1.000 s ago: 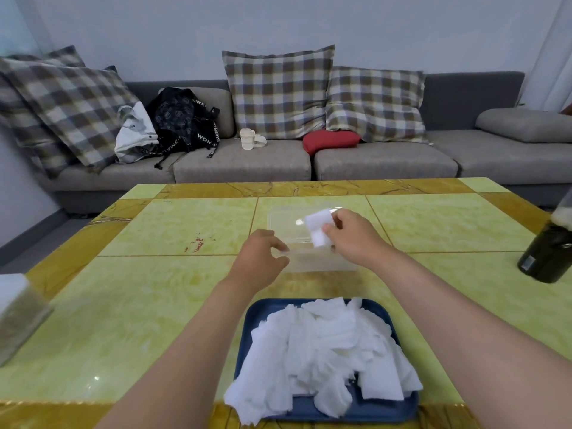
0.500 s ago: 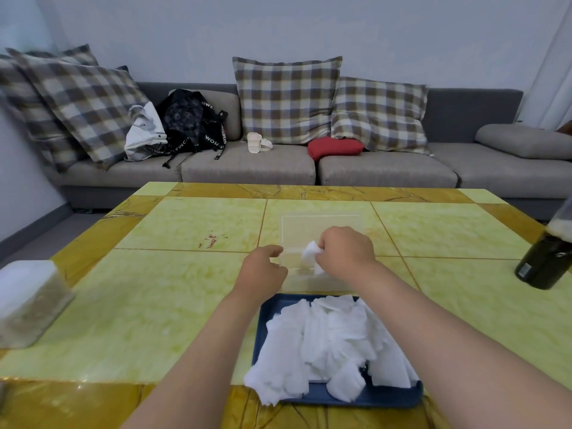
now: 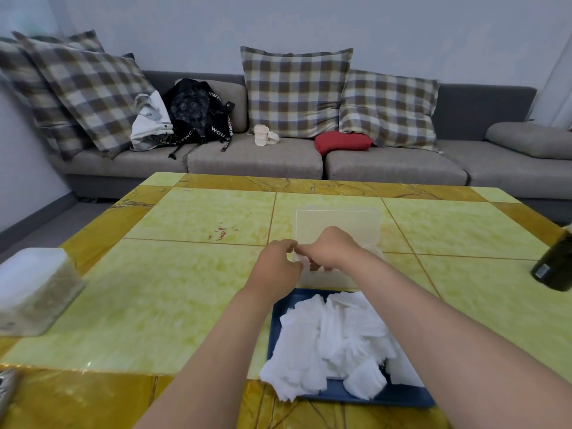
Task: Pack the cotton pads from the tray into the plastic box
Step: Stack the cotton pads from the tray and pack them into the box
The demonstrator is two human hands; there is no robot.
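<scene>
Hands: two, bare, both meeting at the box's near left corner.
Left hand (image 3: pixel 278 266): fingers curling in, thumb and forefinger closing together at the box's left rim; I cannot tell whether the rim is sitting between them.
Right hand (image 3: pixel 332 249): reaching down into the box, fingers bending inward, tips showing dimly through the wall; I cannot tell whether they are pinching a pad.
Plastic box (image 3: pixel 339 222): one, clear, lying open on the table just beyond the tray, lid tipping back on the far side.
Cotton pads (image 3: pixel 334 335): one loose white heap, too jumbled to count, lying in the tray and spilling over its near left edge.
Tray (image 3: pixel 402 400): one, blue, sitting at the near edge of the table.
Table (image 3: pixel 185 289): one, yellow-green tiles.
Bottle (image 3: pixel 554 264): one, dark, standing at the far right.
Container (image 3: pixel 34 289): one, white-topped, sitting at the far left.
Sofa (image 3: pixel 253 159): one, grey, carrying four plaid cushions (image 3: pixel 295 91), one red cushion (image 3: pixel 343 142), one black bag (image 3: pixel 198 113).
</scene>
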